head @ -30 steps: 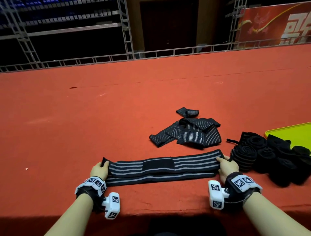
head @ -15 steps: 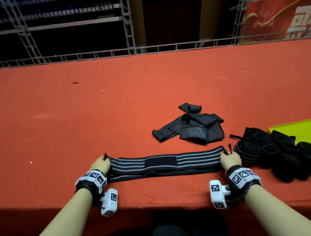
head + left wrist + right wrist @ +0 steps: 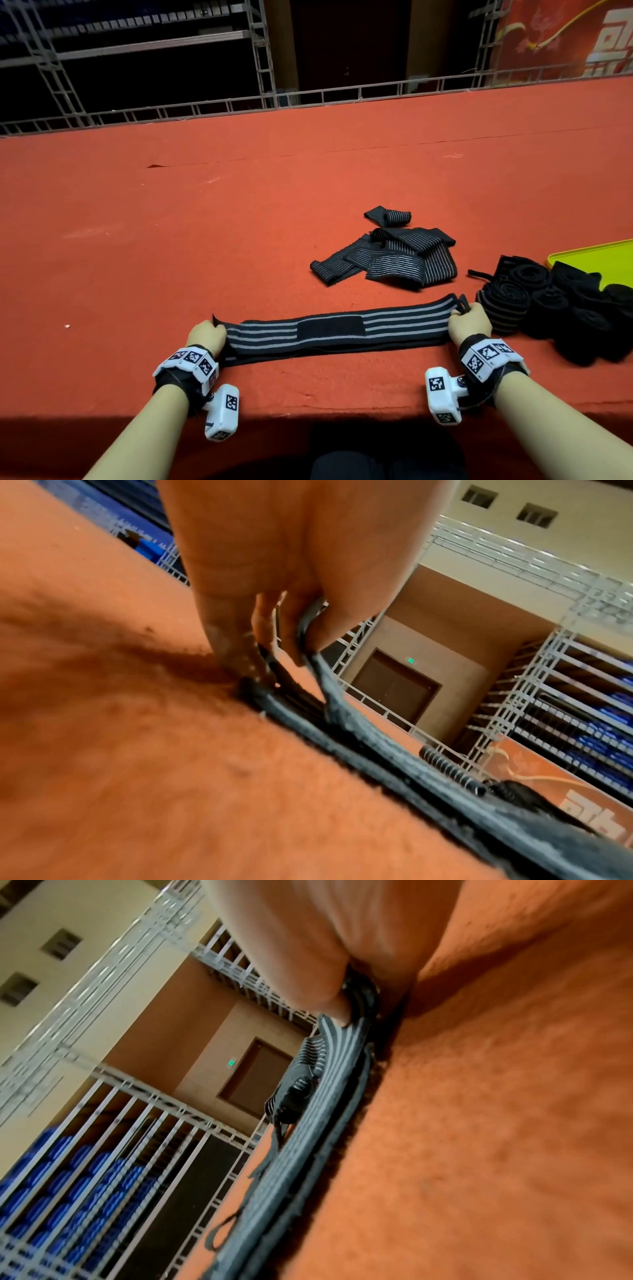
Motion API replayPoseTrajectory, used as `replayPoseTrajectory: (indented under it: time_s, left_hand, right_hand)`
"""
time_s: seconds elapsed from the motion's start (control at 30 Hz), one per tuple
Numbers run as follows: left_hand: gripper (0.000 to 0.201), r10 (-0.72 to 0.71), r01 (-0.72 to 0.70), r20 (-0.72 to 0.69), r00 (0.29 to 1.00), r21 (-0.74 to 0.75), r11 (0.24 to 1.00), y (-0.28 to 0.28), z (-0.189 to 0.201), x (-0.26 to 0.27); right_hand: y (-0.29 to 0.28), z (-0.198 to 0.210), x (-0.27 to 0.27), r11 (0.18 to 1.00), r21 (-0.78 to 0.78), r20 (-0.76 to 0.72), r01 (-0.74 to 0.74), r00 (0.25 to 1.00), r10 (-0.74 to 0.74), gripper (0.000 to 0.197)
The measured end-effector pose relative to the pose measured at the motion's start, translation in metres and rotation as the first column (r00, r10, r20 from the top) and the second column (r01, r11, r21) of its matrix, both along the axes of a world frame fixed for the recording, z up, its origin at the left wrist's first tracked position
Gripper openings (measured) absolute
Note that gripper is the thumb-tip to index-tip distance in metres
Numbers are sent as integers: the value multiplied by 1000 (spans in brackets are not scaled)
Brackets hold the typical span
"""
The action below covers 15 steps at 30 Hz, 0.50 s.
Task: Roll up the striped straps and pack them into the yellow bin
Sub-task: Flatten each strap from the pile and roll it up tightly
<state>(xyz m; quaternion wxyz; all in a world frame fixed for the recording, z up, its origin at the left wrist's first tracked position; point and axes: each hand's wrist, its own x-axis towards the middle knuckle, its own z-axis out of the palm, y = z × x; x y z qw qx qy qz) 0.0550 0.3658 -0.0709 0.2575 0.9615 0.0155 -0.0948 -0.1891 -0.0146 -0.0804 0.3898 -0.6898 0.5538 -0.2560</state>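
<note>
A black strap with grey stripes (image 3: 335, 331) lies stretched flat on the red carpeted table near its front edge, a black patch at its middle. My left hand (image 3: 207, 337) pinches its left end (image 3: 308, 642); my right hand (image 3: 467, 322) pinches its right end (image 3: 356, 1010). A loose pile of unrolled striped straps (image 3: 394, 260) lies just beyond it. Several rolled black straps (image 3: 555, 308) are clustered at the right, some reaching onto the yellow bin (image 3: 609, 257) at the right edge.
The red table (image 3: 171, 222) stretches far back to a metal railing (image 3: 308, 96). Its front edge runs just under my wrists. A small folded strap piece (image 3: 388, 216) lies behind the pile.
Both hands kept hold of the strap's ends. The strap's right end rose slightly and the strap looks pulled tauter and flatter.
</note>
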Motion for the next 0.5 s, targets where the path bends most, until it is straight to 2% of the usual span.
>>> replayPoseTrajectory:
  time_s: [0.17, 0.3, 0.37, 0.43, 0.5]
  left_hand:
    - [43, 4, -4, -9, 1000, 12, 1000, 3, -2, -9]
    - [46, -103, 111, -59, 993, 144, 983, 3, 5, -8]
    - [41, -134, 141, -51, 990, 201, 969, 0, 8, -9]
    - [32, -114, 114, -13, 993, 181, 977, 0, 9, -9]
    - [42, -80, 77, 22, 997, 106, 991, 4, 10, -8]
  right_hand:
    - [7, -6, 1, 994, -79, -47, -70, 997, 66, 23]
    - [8, -6, 4, 993, -67, -200, -102, 976, 87, 40]
    - [8, -5, 5, 993, -52, -235, -107, 968, 92, 44]
    - [6, -4, 5, 993, -50, -248, -108, 964, 92, 44]
    - [4, -4, 5, 993, -51, -251, -109, 963, 93, 40]
